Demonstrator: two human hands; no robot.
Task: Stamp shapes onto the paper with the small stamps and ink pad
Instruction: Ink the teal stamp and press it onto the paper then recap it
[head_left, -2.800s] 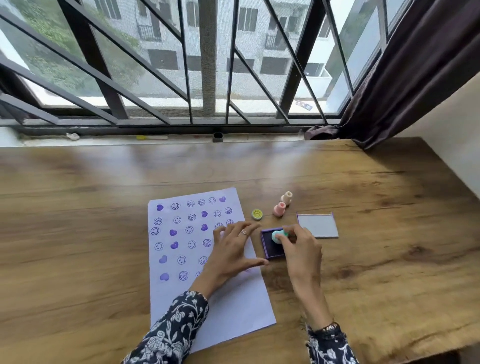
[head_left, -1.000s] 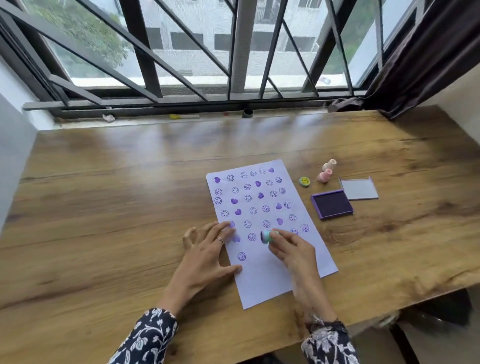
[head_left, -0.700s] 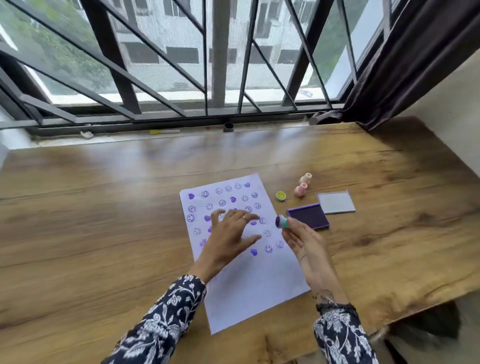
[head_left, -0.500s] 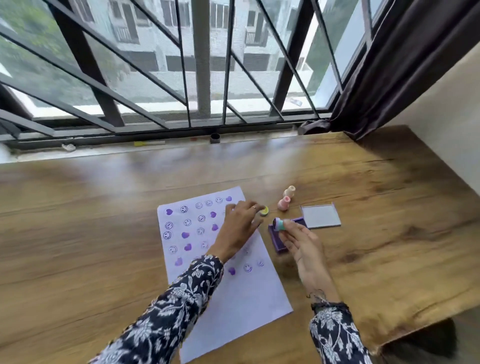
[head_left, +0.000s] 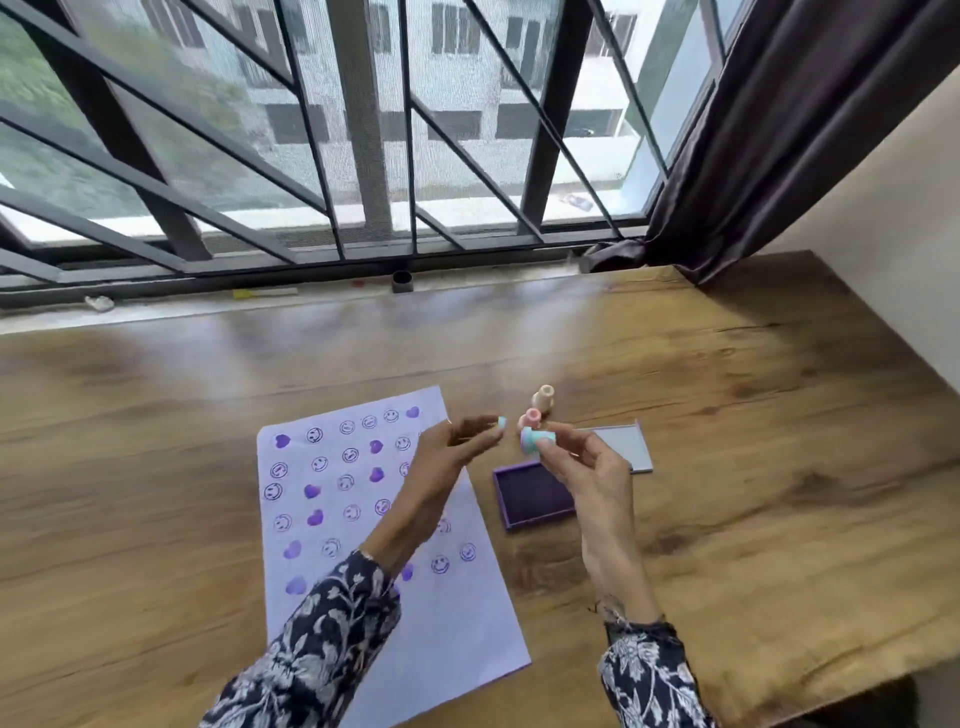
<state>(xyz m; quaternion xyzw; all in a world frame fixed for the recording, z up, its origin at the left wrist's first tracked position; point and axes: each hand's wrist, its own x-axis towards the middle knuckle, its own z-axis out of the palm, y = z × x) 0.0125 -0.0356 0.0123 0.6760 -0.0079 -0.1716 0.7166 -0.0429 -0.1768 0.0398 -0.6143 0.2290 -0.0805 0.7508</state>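
Note:
A white paper (head_left: 467, 623) with purple smiley and heart prints lies on the wooden table (head_left: 753, 519). To its right sits the open purple ink pad (head_left: 530, 501), with its grey lid (head_left: 626, 441) behind. My right hand (head_left: 587, 478) is raised over the pad and pinches a small teal stamp (head_left: 535, 440). My left hand (head_left: 441, 462) hovers over the paper's right edge and holds a small round cap (head_left: 502, 422) at its fingertips, close to the stamp. A pink stamp (head_left: 531, 415) and a beige stamp (head_left: 544, 397) stand behind the hands.
A barred window (head_left: 363, 130) runs along the table's far edge, with small bits on its sill (head_left: 265, 293). A dark curtain (head_left: 779, 130) hangs at the back right, beside a pale wall (head_left: 893, 234). The table's near edge is at the lower right.
My right hand lifted the teal stamp off the paper and carried it over the ink pad. My left hand left the paper, picked the small cap up from the table and raised it.

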